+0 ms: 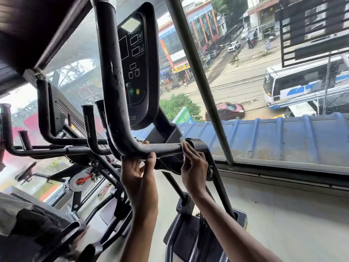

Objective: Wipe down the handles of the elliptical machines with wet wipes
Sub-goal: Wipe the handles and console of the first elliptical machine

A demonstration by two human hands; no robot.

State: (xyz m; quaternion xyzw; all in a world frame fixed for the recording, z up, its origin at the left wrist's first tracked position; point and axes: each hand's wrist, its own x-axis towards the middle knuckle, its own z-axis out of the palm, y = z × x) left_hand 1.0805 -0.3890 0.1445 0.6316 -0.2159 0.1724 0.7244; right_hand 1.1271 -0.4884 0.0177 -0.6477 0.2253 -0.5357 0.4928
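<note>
Right grip (192, 164) pinches wipe (181, 141) against handle (168, 148); left grip (138, 168) clasps handle bend.

Handle (113, 82): black scuffed tube, upright, bending into a horizontal bar.
Wet wipe (181, 140): white, crumpled, pressed against bar's right end.

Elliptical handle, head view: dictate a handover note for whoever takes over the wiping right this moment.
Left grip: curled round the bend of the handle, steadying it.
Right grip: pinches the wet wipe against the handle's horizontal stretch, next to the pivot housing.
Done: cannot tell which stretches are wiped.
Left: probably the upright stretch beside the console, then the other handles further left.
</note>
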